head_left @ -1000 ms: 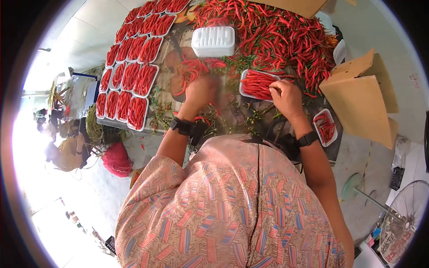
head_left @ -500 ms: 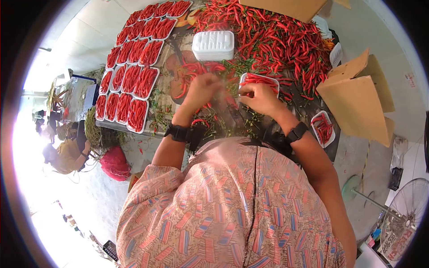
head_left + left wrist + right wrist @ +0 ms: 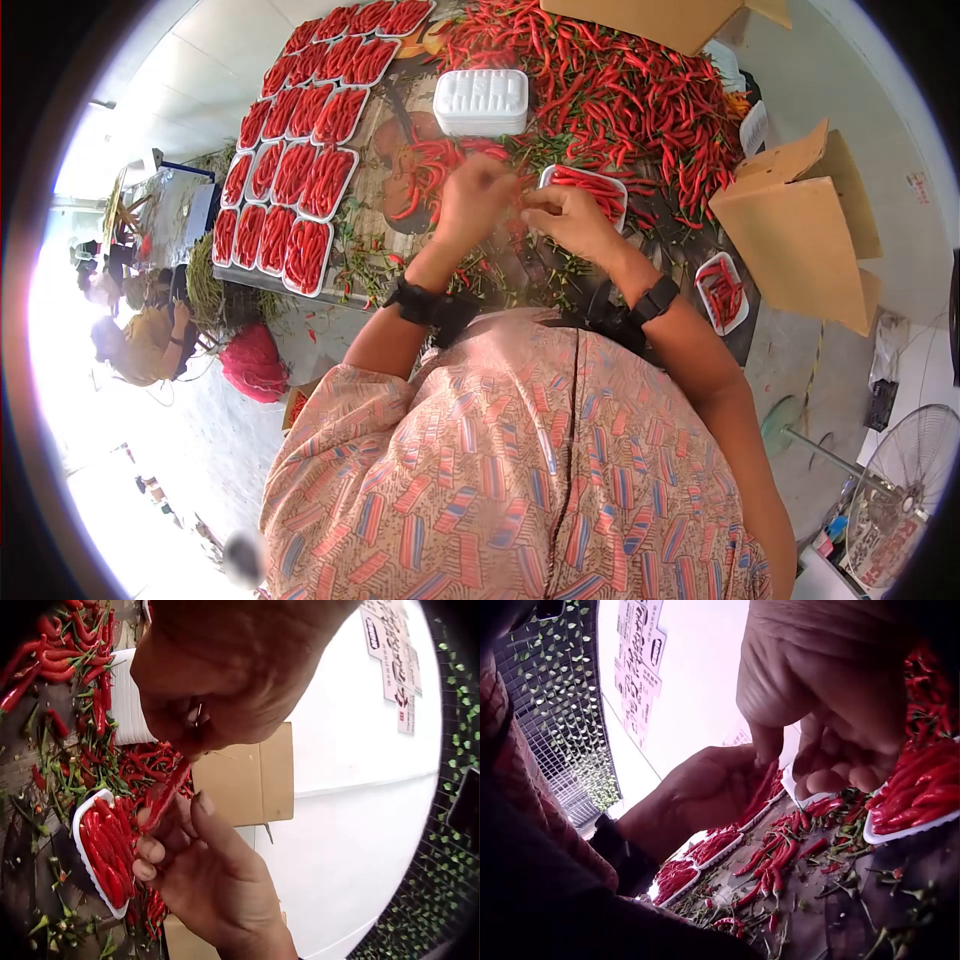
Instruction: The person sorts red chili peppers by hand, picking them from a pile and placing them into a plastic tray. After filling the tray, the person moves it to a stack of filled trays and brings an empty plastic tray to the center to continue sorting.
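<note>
Nearest is a patterned shirt [image 3: 520,450]; both wrists have black wristbands [image 3: 657,298]. The L hand [image 3: 468,205] & R hand [image 3: 580,228] are close together over the table [image 3: 400,95], fingers bent. One red chilli [image 3: 169,793] runs btwn them: L pinches one end, R has its fingers curled at the other. Can't tell which end has the stem; L is a bit blurred in the head view.

Just beside R, lower down, is a white tray [image 3: 625,212] w/ red chillies lined up in it. Green stem bits [image 3: 565,285] lie scattered below the hands. A small tray [image 3: 731,328] w/ a few chillies is near the table's R edge. Loose chillies [image 3: 428,170] lie beside L.

Farther: stack of white trays [image 3: 480,105], ctr; rows of packed trays [image 3: 302,291], L side; big chilli pile [image 3: 640,90], R side, w/ stems on. Open cardboard box [image 3: 790,225] stands R of the pile. Off the table: pink bag [image 3: 252,363] on the floor L, fan [image 3: 905,490] R.
</note>
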